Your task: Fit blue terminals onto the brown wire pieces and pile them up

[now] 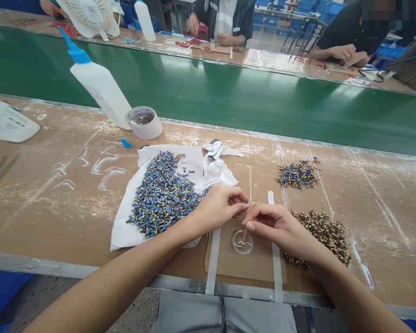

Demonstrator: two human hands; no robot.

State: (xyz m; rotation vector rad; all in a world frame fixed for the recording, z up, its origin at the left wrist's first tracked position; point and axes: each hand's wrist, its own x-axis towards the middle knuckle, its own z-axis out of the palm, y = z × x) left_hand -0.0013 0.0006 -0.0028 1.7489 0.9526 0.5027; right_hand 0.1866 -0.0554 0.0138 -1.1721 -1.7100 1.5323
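Note:
My left hand (222, 206) is closed in a pinch in the middle of the table. A bit of a small blue piece (245, 202) shows at its fingertips, the rest hidden. My right hand (275, 226) is closed on a thin yellowish stick (244, 236), its fingertips close beside those of the left. The stick's lower end stands in a small clear round dish (241, 249). Left of my hands, a large heap of small blue and yellow pieces (164, 194) lies on a white sheet (119, 233). A brownish-yellow heap (322, 236) is partly behind my right forearm.
A smaller blue and yellow pile (298, 175) lies further right. Crumpled white paper (217, 169), a tape roll (143, 122), a blue cap (125, 143) and a blue-tipped bottle (100, 88) stand or lie beyond. Co-workers' hands (345, 54) work across the green belt (208, 97).

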